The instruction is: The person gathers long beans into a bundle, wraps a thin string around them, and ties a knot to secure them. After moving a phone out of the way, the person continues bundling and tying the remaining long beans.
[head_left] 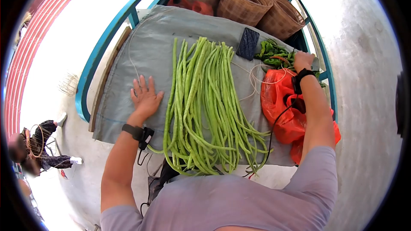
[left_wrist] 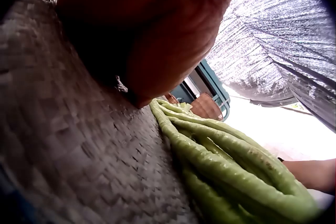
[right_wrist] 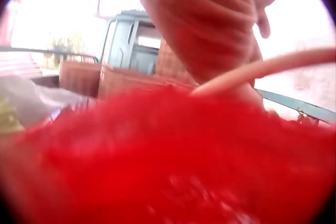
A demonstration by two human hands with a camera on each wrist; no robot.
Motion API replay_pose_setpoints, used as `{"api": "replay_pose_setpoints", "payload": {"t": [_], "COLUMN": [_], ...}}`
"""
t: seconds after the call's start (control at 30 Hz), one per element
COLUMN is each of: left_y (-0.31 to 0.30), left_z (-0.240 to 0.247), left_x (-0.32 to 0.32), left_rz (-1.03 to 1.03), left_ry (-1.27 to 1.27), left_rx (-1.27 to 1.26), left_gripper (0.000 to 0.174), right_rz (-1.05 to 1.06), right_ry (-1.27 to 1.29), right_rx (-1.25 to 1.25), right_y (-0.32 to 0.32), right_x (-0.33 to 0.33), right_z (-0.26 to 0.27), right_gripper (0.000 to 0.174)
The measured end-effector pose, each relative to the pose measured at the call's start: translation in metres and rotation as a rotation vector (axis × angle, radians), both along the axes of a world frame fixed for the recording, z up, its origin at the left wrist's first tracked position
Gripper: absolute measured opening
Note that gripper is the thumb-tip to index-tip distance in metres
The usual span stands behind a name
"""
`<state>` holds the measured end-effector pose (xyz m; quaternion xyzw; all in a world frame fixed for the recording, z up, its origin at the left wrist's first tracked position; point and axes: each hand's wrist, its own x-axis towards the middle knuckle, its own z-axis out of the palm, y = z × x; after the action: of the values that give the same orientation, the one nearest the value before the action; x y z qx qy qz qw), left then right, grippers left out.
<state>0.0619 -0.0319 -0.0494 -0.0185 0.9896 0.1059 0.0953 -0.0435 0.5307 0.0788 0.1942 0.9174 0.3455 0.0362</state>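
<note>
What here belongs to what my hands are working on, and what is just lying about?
In hand:
left hand, flat on the grey cloth beside the long beans
right hand at the green vegetables

Lying about:
wicker baskets
dark flat object
red bag

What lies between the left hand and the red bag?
Long beans lie on the grey cloth between left hand and red bag, seen in the head view.

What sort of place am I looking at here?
Probably an outdoor street vegetable stall on a cart: long beans spread on a grey woven cloth, wicker baskets behind, a teal metal frame and sunlit pavement around.
</note>
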Motion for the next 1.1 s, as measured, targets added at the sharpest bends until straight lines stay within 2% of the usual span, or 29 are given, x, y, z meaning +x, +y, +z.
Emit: {"api": "replay_pose_setpoints", "payload": {"t": [0.1,0.13,0.27,0.33,0.4,0.47,0.5,0.53,0.63,0.7,0.77,0.87,0.97,1.03,1.1], "left_y": [0.001,0.001,0.001,0.001,-0.001,-0.002,-0.003,-0.005,-0.014,-0.019,-0.023,-0.027,-0.033,-0.026,-0.019], "left_z": [0.001,0.0,0.002,0.002,0.002,0.003,0.005,0.007,0.013,0.022,0.051,0.08,0.129,0.17,0.19], "left_x": [0.0,-0.001,-0.002,-0.002,-0.003,-0.004,-0.005,-0.005,-0.005,0.003,0.016,0.036,0.028,0.023,0.012], "left_rz": [0.004,0.008,0.005,-0.012,-0.024,-0.026,-0.035,-0.045,-0.093,-0.144,-0.202,-0.397,-0.616,-0.508,-0.421], "left_ry": [-0.005,-0.004,-0.028,-0.029,-0.033,-0.043,-0.057,-0.07,-0.056,-0.048,-0.046,0.111,-0.053,-0.272,-0.456], "left_rx": [0.012,0.021,0.042,0.044,0.063,0.105,0.116,0.126,0.169,0.178,0.163,0.332,0.854,1.125,1.327], "left_gripper": [0.075,0.075,0.076,0.076,0.077,0.078,0.079,0.08,0.08,0.077,0.071,0.062,0.058,0.054,0.05], "right_rz": [0.227,0.381,0.561,0.689,0.731,0.605,0.597,0.635,0.709,0.685,0.646,0.589,0.585,0.625,0.643], "right_ry": [0.151,0.216,0.119,-0.013,-0.256,-0.482,-0.498,-0.457,-0.053,0.053,0.127,0.209,0.27,0.31,0.311], "right_rx": [-0.121,-0.125,-0.507,-0.705,-0.9,-0.938,-0.935,-0.929,-1.025,-0.989,-0.975,-0.975,-0.99,-1.019,-1.014], "right_y": [-0.016,-0.03,-0.136,-0.184,-0.23,-0.285,-0.307,-0.324,-0.377,-0.401,-0.415,-0.421,-0.42,-0.419,-0.416], "right_x": [0.017,0.021,0.062,0.108,0.156,0.191,0.204,0.214,0.235,0.244,0.251,0.257,0.266,0.269,0.272], "right_z": [0.008,0.012,0.049,0.061,0.075,0.086,0.082,0.069,0.016,-0.007,-0.022,-0.032,-0.037,-0.038,-0.038], "right_gripper": [0.029,0.03,0.022,0.026,0.026,0.03,0.03,0.029,0.03,0.034,0.037,0.041,0.042,0.042,0.043]}}
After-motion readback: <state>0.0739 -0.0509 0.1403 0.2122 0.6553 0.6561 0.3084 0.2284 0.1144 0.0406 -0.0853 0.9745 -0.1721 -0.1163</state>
